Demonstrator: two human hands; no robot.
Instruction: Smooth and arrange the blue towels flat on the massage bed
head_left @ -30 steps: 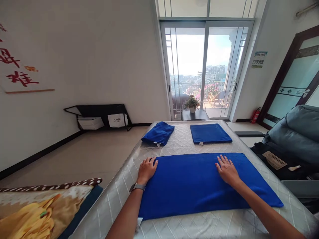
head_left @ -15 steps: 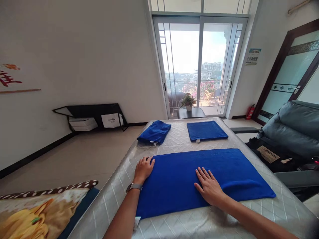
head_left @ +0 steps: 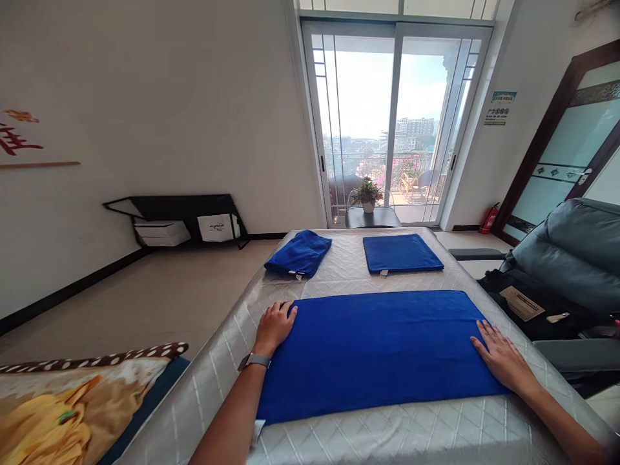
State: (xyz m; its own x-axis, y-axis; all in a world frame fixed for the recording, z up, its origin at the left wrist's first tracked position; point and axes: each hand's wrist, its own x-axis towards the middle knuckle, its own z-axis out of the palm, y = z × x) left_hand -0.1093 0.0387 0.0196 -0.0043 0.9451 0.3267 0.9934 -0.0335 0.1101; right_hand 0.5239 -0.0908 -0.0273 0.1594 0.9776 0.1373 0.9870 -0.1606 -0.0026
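A large blue towel [head_left: 378, 349] lies spread flat across the quilted grey mattress [head_left: 368, 439] in front of me. My left hand [head_left: 272, 326], with a watch on its wrist, rests at the towel's left edge with the fingers curled loosely over the cloth. My right hand [head_left: 501, 358] lies flat, fingers stretched out, on the towel's right end. Farther back on the mattress sit a loosely folded blue towel [head_left: 299, 254] at the left and a flat, neatly folded blue towel [head_left: 400, 252] at the right.
A patterned pillow [head_left: 72, 407] lies at the lower left. A grey chair [head_left: 571, 258] stands to the right of the mattress. Behind the mattress are a small table with a potted plant [head_left: 368, 194] and glass balcony doors [head_left: 394, 116]. A black shelf [head_left: 179, 219] sits by the left wall.
My right hand has slid from the middle of the large towel out to its right end, and the bulge in the cloth is gone. My left hand stays at the left edge.
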